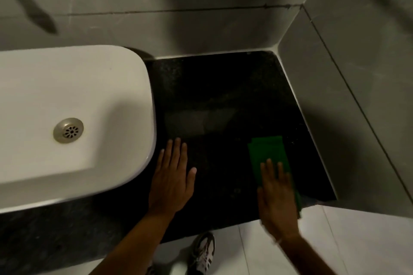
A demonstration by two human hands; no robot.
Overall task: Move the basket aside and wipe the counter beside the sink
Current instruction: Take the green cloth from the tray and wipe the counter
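Note:
A black speckled counter [223, 100] lies to the right of a white sink [73, 105]. A folded green cloth [266, 154] lies flat on the counter near its right front corner. My right hand [277, 196] presses flat on the cloth's near half, fingers spread, slightly blurred. My left hand [172, 176] rests palm down on the bare counter right beside the sink's rim, holding nothing. No basket is in view.
Grey tiled walls [348, 87] close the counter at the back and on the right. The sink has a metal drain [68, 130]. A faucet [29, 4] shows blurred at top left. Below the counter edge are pale floor tiles and a sneaker [203, 254].

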